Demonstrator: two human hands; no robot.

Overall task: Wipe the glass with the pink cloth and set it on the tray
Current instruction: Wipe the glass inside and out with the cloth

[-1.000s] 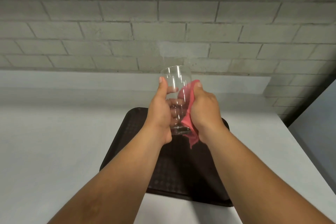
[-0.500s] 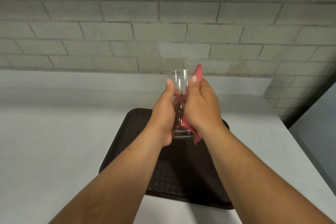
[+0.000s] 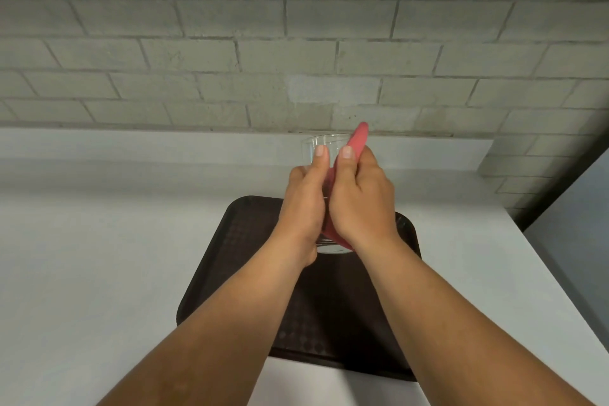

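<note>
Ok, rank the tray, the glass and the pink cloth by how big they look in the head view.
1. Tray: clearly largest, though the arms hide part of it.
2. Glass and pink cloth: not ranked; the left hand and right hand hide most of both.

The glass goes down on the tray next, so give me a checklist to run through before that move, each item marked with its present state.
1. Left hand has the glass gripped: ok.
2. Pink cloth pressed on the glass by the right hand: ok.
3. Glass upright, rim on top: ok.
4. Bare spot on the tray for the glass: ok, nothing stands on the part in view.
5. Glass wiped clean all round: cannot tell, the hands cover most of it.
6. Glass off the tray now: cannot tell, its base shows just below the hands.
</note>
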